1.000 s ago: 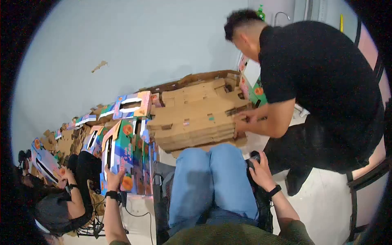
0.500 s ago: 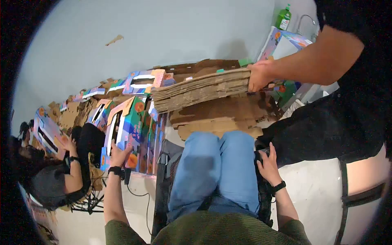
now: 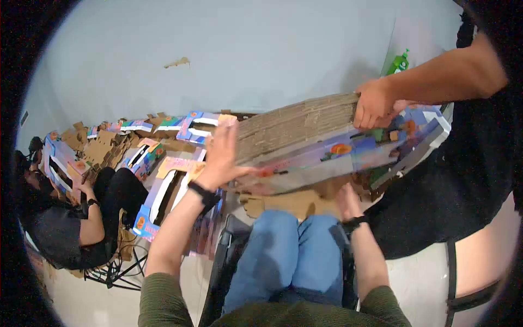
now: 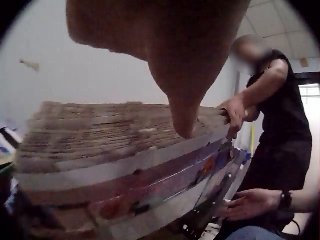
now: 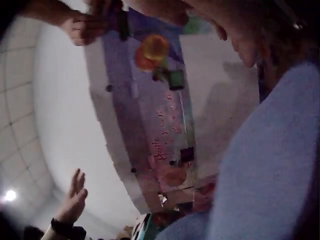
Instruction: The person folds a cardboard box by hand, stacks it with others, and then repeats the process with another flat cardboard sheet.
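across the middle of the head view, a tilted stack of flattened cardboard [image 3: 299,125] is held by a second person's hand [image 3: 373,106]; its printed face shows orange fruit and red script, too blurred to read. the left hand [image 3: 220,155] has its grip spread at the stack's left end, contact unclear. the right hand [image 3: 348,203], below the stack, has straight fingers. at upper right, a green bottle's [image 3: 399,62] label is too small to read.
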Motion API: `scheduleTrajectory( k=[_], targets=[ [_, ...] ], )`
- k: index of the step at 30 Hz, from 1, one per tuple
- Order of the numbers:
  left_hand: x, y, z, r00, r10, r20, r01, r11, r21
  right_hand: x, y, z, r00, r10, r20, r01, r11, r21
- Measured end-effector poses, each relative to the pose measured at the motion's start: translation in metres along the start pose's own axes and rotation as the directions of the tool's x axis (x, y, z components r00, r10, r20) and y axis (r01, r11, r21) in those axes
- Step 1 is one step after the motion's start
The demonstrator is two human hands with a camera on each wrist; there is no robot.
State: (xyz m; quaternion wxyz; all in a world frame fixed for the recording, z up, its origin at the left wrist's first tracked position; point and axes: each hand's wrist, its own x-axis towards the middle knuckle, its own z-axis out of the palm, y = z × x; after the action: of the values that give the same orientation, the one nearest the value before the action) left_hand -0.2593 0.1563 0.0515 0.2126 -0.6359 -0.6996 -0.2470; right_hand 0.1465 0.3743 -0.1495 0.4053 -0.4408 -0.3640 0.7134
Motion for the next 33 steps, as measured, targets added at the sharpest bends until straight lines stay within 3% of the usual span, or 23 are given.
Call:
scheduleTrajectory(
  k=[3, 5, 6, 8, 12, 15, 17, 19, 20, 21, 23, 28, 33],
  targets=[
    [0.069, 0.029, 0.012, 0.987, 0.146, 0.061, -0.146, 0.989, -0.007, 0.027, 0.029, 0.072, 0.989, 0.147, -0.018, -0.142, 0.976, 0.166],
    [0.097, 0.035, 0.026, 0.963, 0.223, 0.155, -0.221, 0.975, -0.030, 0.040, 0.058, 0.096, 0.968, 0.211, 0.136, -0.249, 0.881, 0.403],
    [0.103, 0.036, 0.031, 0.965, 0.217, 0.147, -0.209, 0.976, -0.069, 0.035, 0.065, 0.108, 0.968, 0.248, -0.041, -0.217, 0.908, 0.357],
    [0.112, 0.034, 0.035, 0.965, 0.212, 0.157, -0.190, 0.971, -0.146, 0.037, 0.078, 0.114, 0.859, 0.465, -0.213, -0.275, 0.771, 0.574],
    [0.115, 0.029, 0.039, 0.974, 0.224, 0.039, -0.219, 0.969, -0.113, 0.068, 0.115, 0.098, 0.912, 0.352, -0.209, -0.203, 0.833, 0.515],
    [0.103, 0.026, 0.038, 0.972, 0.227, -0.057, -0.232, 0.964, -0.131, 0.050, 0.098, 0.107, 0.885, 0.405, -0.231, -0.181, 0.755, 0.630],
    [0.087, 0.025, 0.026, 0.984, 0.167, -0.060, -0.174, 0.975, -0.141, 0.048, 0.091, 0.106, 0.876, 0.451, -0.172, -0.299, 0.787, 0.540],
    [0.062, 0.018, 0.017, 0.993, 0.107, -0.053, -0.113, 0.982, -0.153, 0.033, 0.078, 0.100, 0.921, 0.390, -0.001, -0.364, 0.860, 0.357],
    [0.048, 0.011, 0.011, 0.987, 0.129, -0.099, -0.146, 0.969, -0.201, 0.020, 0.072, 0.098, 0.927, 0.364, 0.094, -0.376, 0.888, 0.264],
    [0.033, 0.009, 0.005, 0.992, 0.086, -0.095, -0.107, 0.965, -0.238, -0.011, 0.049, 0.106, 0.936, 0.339, 0.094, -0.352, 0.913, 0.208],
    [-0.008, 0.009, -0.006, 0.997, 0.007, -0.080, -0.031, 0.950, -0.310, -0.041, 0.030, 0.085, 0.915, 0.233, 0.330, -0.287, 0.950, 0.125],
    [-0.096, 0.012, -0.002, 0.985, -0.061, 0.159, 0.106, 0.950, -0.293, -0.108, -0.021, 0.033, 0.962, 0.101, 0.253, -0.086, 0.994, -0.070],
    [-0.113, 0.003, 0.011, 0.960, -0.065, 0.274, 0.160, 0.927, -0.340, -0.135, -0.042, 0.002, 0.992, 0.035, 0.124, -0.011, 0.981, -0.193]
  ],
)
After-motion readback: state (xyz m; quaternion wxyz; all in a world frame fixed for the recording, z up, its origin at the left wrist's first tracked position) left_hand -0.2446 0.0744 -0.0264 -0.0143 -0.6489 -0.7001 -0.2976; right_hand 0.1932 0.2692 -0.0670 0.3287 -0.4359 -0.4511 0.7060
